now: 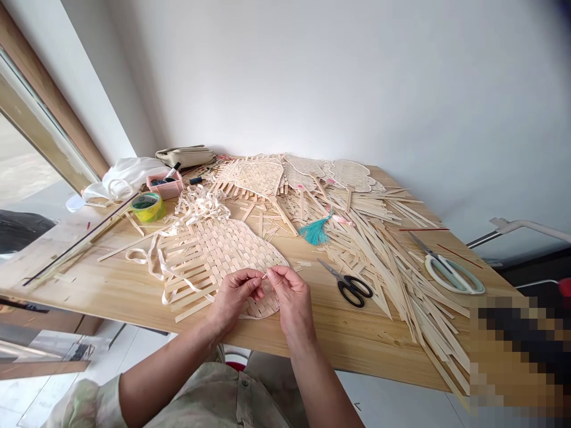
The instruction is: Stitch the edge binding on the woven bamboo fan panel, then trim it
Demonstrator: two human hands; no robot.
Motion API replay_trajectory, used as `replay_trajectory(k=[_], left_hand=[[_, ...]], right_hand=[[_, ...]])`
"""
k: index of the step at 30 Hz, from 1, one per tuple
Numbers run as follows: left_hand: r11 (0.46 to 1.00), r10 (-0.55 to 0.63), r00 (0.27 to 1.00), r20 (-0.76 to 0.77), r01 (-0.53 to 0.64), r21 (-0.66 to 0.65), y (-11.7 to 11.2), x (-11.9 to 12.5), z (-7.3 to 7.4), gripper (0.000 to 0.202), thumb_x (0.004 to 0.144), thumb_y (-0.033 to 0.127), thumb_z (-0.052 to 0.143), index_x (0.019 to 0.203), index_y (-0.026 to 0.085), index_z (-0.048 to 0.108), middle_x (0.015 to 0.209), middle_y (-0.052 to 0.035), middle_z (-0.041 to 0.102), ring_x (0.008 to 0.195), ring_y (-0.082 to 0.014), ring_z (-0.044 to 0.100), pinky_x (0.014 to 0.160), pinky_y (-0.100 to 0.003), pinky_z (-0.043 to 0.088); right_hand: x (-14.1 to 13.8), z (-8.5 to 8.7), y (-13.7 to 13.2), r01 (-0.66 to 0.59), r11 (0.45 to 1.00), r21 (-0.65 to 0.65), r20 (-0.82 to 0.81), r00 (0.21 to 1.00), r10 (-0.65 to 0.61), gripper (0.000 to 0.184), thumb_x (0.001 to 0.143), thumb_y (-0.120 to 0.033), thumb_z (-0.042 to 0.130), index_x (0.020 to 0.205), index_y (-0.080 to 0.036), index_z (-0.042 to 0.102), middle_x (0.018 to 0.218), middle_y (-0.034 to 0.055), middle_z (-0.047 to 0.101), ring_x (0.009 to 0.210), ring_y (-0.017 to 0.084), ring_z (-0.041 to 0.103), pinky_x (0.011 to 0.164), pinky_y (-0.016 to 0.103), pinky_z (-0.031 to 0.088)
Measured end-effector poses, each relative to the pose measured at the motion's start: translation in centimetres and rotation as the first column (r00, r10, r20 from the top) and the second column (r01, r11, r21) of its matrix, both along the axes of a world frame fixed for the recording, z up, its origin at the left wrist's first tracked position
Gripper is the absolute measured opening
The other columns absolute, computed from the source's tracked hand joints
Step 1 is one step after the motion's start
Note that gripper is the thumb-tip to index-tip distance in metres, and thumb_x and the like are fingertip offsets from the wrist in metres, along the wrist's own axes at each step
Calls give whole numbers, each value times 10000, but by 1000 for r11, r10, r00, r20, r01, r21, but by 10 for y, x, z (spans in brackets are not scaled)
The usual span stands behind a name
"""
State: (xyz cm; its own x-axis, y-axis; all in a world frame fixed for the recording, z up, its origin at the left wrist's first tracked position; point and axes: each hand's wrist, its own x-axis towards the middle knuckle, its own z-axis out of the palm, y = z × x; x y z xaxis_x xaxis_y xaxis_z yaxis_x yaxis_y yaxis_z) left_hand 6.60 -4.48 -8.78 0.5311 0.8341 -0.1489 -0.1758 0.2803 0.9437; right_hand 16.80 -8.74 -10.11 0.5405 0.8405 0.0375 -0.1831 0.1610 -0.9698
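Note:
My left hand (pixel 232 297) and my right hand (pixel 292 297) meet above the lower edge of a woven fan (pixel 243 246), thumbs and fingertips pinched together. Between the fingertips shows a tiny thin pale piece (pixel 264 276), too small to name. The fan is of flat pale strips in a checkered weave, with a curved, bound right edge. Loose strip ends (pixel 191 267) stick out on its left. A cream ribbon (pixel 156 255) trails beside them from a tangled heap of ribbon (pixel 203 205). To the right of my hands lie black-handled scissors (pixel 352 289), blades pointing up and left.
Several woven fans (pixel 259 177) lie at the back. A teal tassel (pixel 316 230) rests by heaped loose strips (pixel 388 255). White-handled scissors (pixel 455 274) lie far right. A tape roll (pixel 148 208), a pink basket (pixel 166 186) and a beige bag (pixel 185 156) stand left. The wooden table (pixel 357 351) meets a wall.

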Motion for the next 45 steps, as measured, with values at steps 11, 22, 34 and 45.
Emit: replay_trajectory(k=[11,22,34,45], left_hand=[[989,109,986,-123,-96,109,0,2,0,174,582,294,707,646,139,657,556,7,563,511,-86,455,506,-210,365],[991,118,991,59,-114,-66,3,-3,-5,207,591,314,729,686,146,652,575,6,576,559,-92,493,586,-217,392],[988,111,991,76,-102,-115,2,-2,-3,222,569,315,747,687,146,666,582,2,590,569,-93,511,586,-212,403],[992,109,990,85,-103,-74,3,-3,-6,164,602,281,732,687,154,673,617,6,586,580,-81,486,598,-203,388]], right_hand=[[3,-5,-2,56,998,-26,186,981,-50,173,725,-335,598,705,-164,595,652,-3,575,633,132,515,622,255,421],[1,5,-10,72,995,73,310,946,-92,90,746,-252,576,701,-176,596,722,8,581,695,140,539,644,260,444],[2,0,-10,-8,991,132,379,924,-43,69,770,-233,570,750,-193,623,786,24,603,739,146,567,676,273,472],[2,1,-10,-30,986,162,398,917,-37,66,770,-218,570,754,-202,632,794,26,606,756,151,570,683,275,479]])
